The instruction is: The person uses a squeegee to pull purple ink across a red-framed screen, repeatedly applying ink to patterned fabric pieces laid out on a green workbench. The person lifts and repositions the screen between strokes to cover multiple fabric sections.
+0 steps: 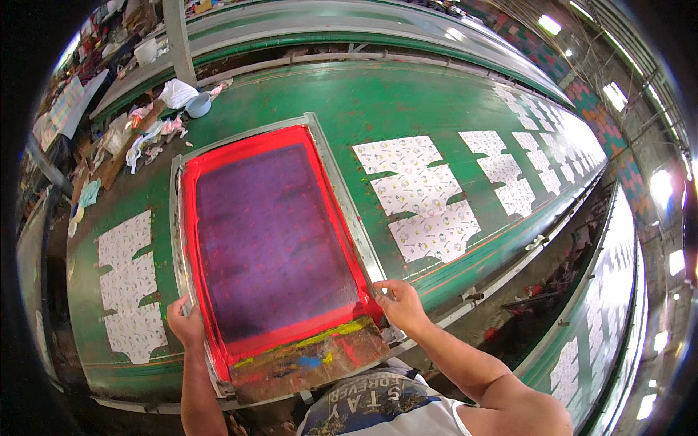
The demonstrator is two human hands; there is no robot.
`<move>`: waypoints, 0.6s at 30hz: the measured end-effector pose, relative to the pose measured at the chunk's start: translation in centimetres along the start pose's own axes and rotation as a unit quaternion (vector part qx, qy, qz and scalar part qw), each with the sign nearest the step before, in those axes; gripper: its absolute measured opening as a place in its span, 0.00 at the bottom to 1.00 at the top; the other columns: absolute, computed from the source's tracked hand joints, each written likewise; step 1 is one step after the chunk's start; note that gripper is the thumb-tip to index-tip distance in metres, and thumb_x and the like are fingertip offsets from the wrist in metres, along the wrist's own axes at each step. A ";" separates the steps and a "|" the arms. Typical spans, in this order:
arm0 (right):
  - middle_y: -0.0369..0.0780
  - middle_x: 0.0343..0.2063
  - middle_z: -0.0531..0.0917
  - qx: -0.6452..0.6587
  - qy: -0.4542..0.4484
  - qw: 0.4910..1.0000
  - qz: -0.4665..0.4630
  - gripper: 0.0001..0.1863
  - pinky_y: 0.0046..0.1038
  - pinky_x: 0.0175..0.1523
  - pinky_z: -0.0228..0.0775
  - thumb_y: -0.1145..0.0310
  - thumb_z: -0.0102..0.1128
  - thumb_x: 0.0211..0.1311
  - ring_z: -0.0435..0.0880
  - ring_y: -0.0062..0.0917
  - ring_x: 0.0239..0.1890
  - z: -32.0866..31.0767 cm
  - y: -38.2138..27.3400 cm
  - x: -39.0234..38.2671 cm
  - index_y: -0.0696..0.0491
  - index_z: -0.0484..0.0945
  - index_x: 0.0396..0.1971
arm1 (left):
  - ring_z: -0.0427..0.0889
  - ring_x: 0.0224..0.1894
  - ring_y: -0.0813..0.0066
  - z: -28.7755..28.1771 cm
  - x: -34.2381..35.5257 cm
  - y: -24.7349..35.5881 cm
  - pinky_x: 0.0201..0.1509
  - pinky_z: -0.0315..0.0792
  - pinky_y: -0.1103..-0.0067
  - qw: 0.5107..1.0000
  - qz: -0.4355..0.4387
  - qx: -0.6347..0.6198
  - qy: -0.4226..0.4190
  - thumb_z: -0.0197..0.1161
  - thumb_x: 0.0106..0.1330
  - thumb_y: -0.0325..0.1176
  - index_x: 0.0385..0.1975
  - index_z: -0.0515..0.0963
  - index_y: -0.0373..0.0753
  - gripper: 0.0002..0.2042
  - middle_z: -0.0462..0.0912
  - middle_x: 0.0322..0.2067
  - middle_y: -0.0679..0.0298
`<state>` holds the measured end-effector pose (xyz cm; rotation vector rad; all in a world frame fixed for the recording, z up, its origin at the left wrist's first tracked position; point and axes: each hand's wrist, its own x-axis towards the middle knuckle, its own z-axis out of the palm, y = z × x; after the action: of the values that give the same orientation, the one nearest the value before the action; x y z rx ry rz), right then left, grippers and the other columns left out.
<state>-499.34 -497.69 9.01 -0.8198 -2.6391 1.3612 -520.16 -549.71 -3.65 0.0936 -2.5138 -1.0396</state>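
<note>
A large screen-printing frame (265, 232) lies on the green table, with a purple mesh inside a red border and grey metal rails. My left hand (186, 322) grips its left rail near the close end, thumb on top. On the opposite rail, my right hand (398, 303) is closed around the edge near the close right corner. A paint-stained board (313, 363) with yellow, red and blue smears spans the frame's near end. White cut cloth pieces with small printed figures lie flat either side: one piece (131, 291) to the left, another piece (422, 196) to the right.
More printed cloth pieces (502, 171) run in rows along the green table (291, 91) to the far right. A grey-blue bowl (198, 106), rags (145, 138) and a wooden plank sit at the far left. A metal post (179, 43) stands behind; another long table is at right.
</note>
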 end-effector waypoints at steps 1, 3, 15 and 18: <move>0.54 0.45 0.88 0.000 0.017 0.999 -0.029 0.18 0.43 0.59 0.80 0.66 0.76 0.62 0.88 0.46 0.49 -0.5 -0.5 -0.4 0.50 0.93 0.53 | 0.86 0.51 0.59 0.1 0.1 -0.3 0.60 0.79 0.67 1.000 0.001 -0.020 0.003 0.74 0.54 0.15 0.49 0.88 0.33 0.20 0.86 0.44 0.56; 0.55 0.48 0.88 0.031 0.015 0.998 -0.056 0.17 0.44 0.62 0.79 0.67 0.76 0.63 0.88 0.49 0.53 -1.9 -1.4 -1.1 0.50 0.92 0.52 | 0.86 0.51 0.62 0.2 0.5 -0.8 0.61 0.80 0.68 0.998 -0.005 -0.068 -0.004 0.73 0.55 0.14 0.49 0.87 0.32 0.19 0.86 0.44 0.57; 0.50 0.38 0.88 0.024 0.082 0.993 -0.082 0.15 0.44 0.52 0.79 0.69 0.77 0.60 0.86 0.44 0.44 -11.7 1.9 4.7 0.53 0.93 0.48 | 0.84 0.46 0.73 4.8 0.2 13.0 0.55 0.78 0.74 0.987 -0.079 -0.136 -0.016 0.76 0.54 0.12 0.37 0.82 0.34 0.14 0.84 0.39 0.64; 0.49 0.36 0.87 0.005 0.100 0.990 -0.094 0.16 0.43 0.48 0.78 0.70 0.77 0.60 0.85 0.41 0.41 -15.7 5.9 7.0 0.53 0.93 0.48 | 0.84 0.45 0.74 8.4 -1.2 18.4 0.55 0.78 0.74 0.986 -0.097 -0.137 -0.026 0.76 0.55 0.13 0.36 0.82 0.34 0.13 0.84 0.39 0.63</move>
<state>-498.32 -479.87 12.73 -0.6486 -2.4816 1.1775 -520.72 -530.66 3.24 0.2379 -2.4163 -1.4723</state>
